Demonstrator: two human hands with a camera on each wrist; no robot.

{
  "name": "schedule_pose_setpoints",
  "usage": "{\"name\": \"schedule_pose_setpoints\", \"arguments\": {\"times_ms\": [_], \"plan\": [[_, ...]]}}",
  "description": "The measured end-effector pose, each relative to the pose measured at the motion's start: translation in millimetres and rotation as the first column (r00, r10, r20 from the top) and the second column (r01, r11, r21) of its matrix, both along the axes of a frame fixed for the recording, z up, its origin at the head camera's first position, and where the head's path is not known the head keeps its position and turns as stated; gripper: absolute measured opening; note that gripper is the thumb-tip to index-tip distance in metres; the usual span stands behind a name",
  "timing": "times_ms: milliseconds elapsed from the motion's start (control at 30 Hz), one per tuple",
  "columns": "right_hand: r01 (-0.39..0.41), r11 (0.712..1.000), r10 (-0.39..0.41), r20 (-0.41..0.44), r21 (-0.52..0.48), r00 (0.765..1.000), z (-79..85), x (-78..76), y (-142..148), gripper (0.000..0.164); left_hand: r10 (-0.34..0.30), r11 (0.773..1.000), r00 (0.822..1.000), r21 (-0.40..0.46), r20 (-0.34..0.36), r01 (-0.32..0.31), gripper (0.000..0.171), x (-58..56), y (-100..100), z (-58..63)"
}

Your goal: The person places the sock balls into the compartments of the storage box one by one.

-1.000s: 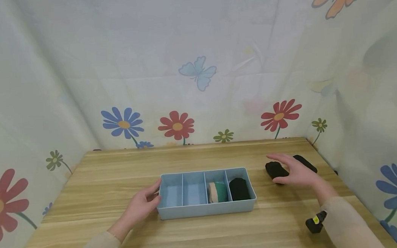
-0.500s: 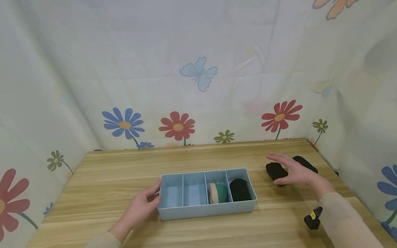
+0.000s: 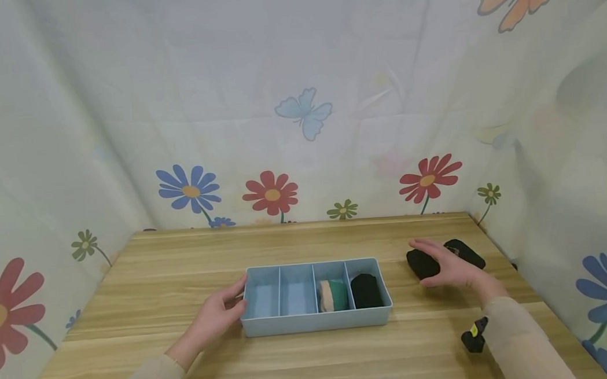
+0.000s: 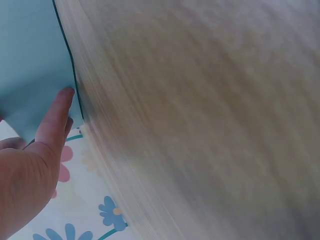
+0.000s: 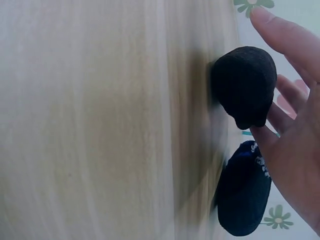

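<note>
A pale blue divided storage box [image 3: 314, 322] sits on the wooden table. My left hand [image 3: 214, 318] rests against its left end, and in the left wrist view the thumb [image 4: 59, 112] lies straight along the blue wall. To the right of the box, my right hand [image 3: 455, 267] is spread around a rolled-up black sock [image 3: 420, 263]. In the right wrist view the thumb stands apart from that sock [image 5: 245, 82], while the other fingers are partly hidden behind it. A second dark rolled sock [image 3: 465, 253] with white marks lies just beyond the right hand.
Inside the box, a green and beige rolled sock [image 3: 334, 295] fills the third compartment from the left and a black one [image 3: 366, 291] the rightmost. The patterned curtain [image 3: 296, 62] hangs behind the table [image 3: 286, 243] and along both sides.
My right hand has moved slightly down toward me around the black sock, uncovering more of the second dark sock. The left hand and the box stay as they were.
</note>
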State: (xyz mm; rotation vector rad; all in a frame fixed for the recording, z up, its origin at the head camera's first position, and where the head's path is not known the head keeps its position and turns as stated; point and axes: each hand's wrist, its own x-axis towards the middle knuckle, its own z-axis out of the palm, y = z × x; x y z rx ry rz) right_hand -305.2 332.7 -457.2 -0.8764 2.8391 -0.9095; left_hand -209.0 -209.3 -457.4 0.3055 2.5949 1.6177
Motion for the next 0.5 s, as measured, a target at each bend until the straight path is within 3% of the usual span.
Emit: {"name": "schedule_pose_setpoints", "arguments": {"times_ms": [500], "plan": [[0.050, 0.997, -0.052, 0.024, 0.059, 0.998, -5.0, 2.0, -1.2, 0.086, 0.004, 1.000, 1.000, -0.006, 0.011, -0.004, 0.059, 0.7, -0.3, 0.2]]}}
